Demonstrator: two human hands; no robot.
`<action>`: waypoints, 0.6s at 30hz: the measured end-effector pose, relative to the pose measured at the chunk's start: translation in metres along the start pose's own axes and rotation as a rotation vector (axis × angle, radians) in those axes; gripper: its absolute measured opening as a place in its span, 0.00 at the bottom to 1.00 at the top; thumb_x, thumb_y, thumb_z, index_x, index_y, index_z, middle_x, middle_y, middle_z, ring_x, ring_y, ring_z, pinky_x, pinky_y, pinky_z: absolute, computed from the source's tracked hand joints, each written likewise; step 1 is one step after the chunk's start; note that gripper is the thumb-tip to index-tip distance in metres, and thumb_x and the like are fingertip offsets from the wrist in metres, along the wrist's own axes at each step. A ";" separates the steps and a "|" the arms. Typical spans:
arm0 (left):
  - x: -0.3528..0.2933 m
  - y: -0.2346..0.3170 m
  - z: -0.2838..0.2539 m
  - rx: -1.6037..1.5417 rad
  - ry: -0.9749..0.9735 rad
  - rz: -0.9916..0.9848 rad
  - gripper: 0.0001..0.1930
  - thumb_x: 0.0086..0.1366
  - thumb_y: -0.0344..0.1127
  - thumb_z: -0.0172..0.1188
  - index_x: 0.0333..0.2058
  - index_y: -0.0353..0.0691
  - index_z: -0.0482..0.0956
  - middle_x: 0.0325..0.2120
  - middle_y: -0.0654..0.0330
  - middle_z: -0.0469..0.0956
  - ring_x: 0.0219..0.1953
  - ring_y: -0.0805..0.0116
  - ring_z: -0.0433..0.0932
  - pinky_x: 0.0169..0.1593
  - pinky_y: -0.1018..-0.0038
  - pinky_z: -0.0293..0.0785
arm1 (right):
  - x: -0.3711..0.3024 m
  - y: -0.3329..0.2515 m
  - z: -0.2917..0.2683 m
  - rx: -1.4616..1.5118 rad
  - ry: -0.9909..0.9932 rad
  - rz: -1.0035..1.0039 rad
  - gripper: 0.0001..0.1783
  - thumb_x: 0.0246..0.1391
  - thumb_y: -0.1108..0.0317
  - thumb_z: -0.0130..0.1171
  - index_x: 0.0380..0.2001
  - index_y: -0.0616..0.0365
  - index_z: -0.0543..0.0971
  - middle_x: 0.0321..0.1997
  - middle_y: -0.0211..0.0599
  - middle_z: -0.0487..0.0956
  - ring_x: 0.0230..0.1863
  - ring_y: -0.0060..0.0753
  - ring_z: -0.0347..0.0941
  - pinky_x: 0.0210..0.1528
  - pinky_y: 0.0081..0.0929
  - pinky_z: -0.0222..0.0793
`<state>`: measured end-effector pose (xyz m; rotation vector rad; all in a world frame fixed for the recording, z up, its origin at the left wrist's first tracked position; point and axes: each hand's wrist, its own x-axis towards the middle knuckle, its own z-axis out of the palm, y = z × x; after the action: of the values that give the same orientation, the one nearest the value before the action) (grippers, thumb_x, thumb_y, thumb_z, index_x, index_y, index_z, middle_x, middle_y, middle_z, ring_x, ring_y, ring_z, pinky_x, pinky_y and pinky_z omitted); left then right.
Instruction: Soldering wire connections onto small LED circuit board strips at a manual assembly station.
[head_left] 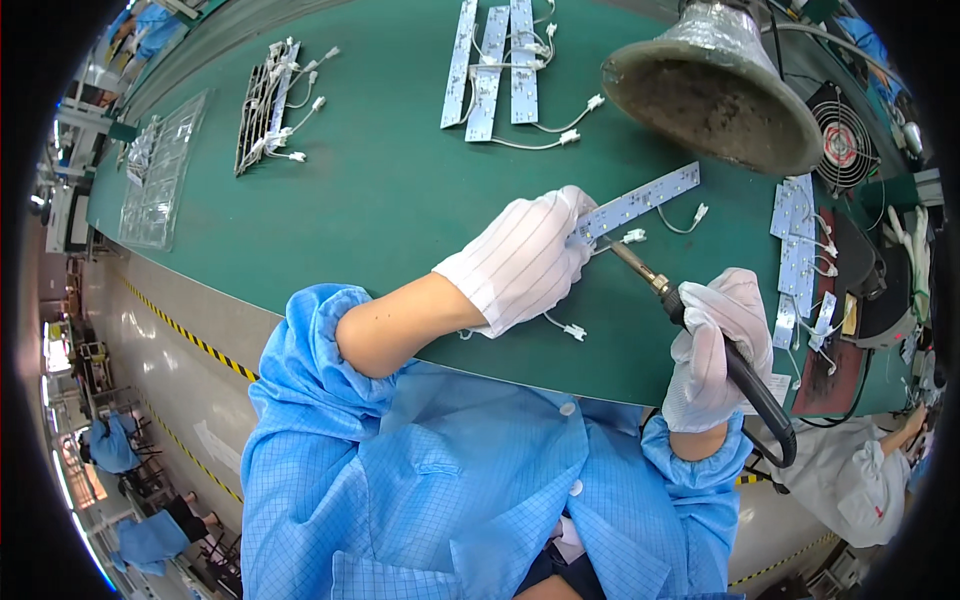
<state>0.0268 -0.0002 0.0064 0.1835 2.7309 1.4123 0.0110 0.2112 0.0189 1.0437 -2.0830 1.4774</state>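
Note:
My left hand [530,255], in a white striped glove, is closed on one end of a narrow LED circuit board [645,198]. The board slants up to the right, with small components along its face and white wires with connectors beside it. In my right hand [722,345], also gloved, is a soldering iron [750,385] with a black handle and cord. Its metal tip [625,255] points up-left, close to the board's held end; whether it touches is too small to tell. A white connector [572,330] pokes out below my left hand.
A fume hood [715,95] hangs at the upper right, beside a round fan [845,142]. More LED boards [485,90] lie at the back, a wired stack [265,110] and clear plastic tray [165,170] at left. Several boards [795,240] rest at right. Another person [850,470] is at lower right.

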 end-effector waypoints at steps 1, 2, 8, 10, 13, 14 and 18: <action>0.002 0.005 -0.003 -0.139 -0.077 -0.148 0.09 0.60 0.27 0.52 0.38 0.28 0.69 0.19 0.49 0.75 0.20 0.54 0.76 0.27 0.63 0.73 | -0.001 -0.002 0.003 -0.026 -0.010 0.008 0.08 0.48 0.74 0.48 0.31 0.65 0.74 0.28 0.46 0.76 0.26 0.36 0.62 0.33 0.33 0.61; 0.003 0.007 -0.004 -0.195 -0.093 -0.185 0.08 0.61 0.26 0.50 0.38 0.28 0.68 0.17 0.50 0.74 0.19 0.56 0.77 0.25 0.65 0.73 | -0.001 -0.003 0.004 -0.051 -0.019 0.014 0.08 0.47 0.74 0.48 0.31 0.64 0.75 0.28 0.46 0.76 0.26 0.37 0.62 0.33 0.33 0.60; 0.002 0.008 -0.005 -0.247 -0.106 -0.217 0.07 0.62 0.26 0.49 0.37 0.28 0.67 0.18 0.51 0.74 0.19 0.57 0.78 0.25 0.67 0.74 | -0.001 -0.004 0.005 -0.119 -0.116 0.069 0.10 0.47 0.73 0.48 0.33 0.64 0.75 0.26 0.42 0.75 0.27 0.36 0.63 0.33 0.33 0.61; 0.002 0.008 -0.004 -0.254 -0.105 -0.206 0.07 0.62 0.26 0.49 0.37 0.28 0.67 0.18 0.51 0.74 0.18 0.57 0.78 0.24 0.67 0.74 | -0.002 -0.003 0.006 -0.105 -0.103 0.080 0.10 0.47 0.73 0.48 0.33 0.64 0.75 0.27 0.43 0.75 0.27 0.35 0.63 0.33 0.33 0.61; -0.002 -0.007 0.003 -0.119 -0.040 -0.054 0.07 0.62 0.27 0.50 0.36 0.28 0.67 0.18 0.51 0.74 0.18 0.57 0.78 0.25 0.67 0.74 | -0.003 -0.004 0.007 -0.100 -0.124 0.075 0.10 0.47 0.73 0.48 0.33 0.64 0.75 0.29 0.43 0.77 0.27 0.36 0.64 0.33 0.33 0.62; -0.004 -0.012 0.006 0.023 0.021 0.090 0.07 0.61 0.27 0.50 0.36 0.29 0.67 0.18 0.51 0.74 0.19 0.56 0.77 0.25 0.66 0.74 | -0.003 -0.005 0.007 -0.117 -0.117 0.074 0.10 0.47 0.73 0.48 0.33 0.64 0.75 0.30 0.44 0.77 0.27 0.37 0.65 0.34 0.33 0.62; 0.002 0.008 -0.003 -0.240 -0.118 -0.246 0.07 0.60 0.27 0.51 0.35 0.30 0.67 0.18 0.52 0.74 0.21 0.53 0.76 0.29 0.63 0.73 | -0.001 -0.005 0.005 -0.179 -0.152 -0.033 0.11 0.47 0.73 0.48 0.34 0.64 0.75 0.32 0.46 0.78 0.28 0.38 0.66 0.35 0.35 0.63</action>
<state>0.0256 0.0022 0.0151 -0.0765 2.3688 1.5825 0.0155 0.2061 0.0197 1.1452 -2.2430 1.2034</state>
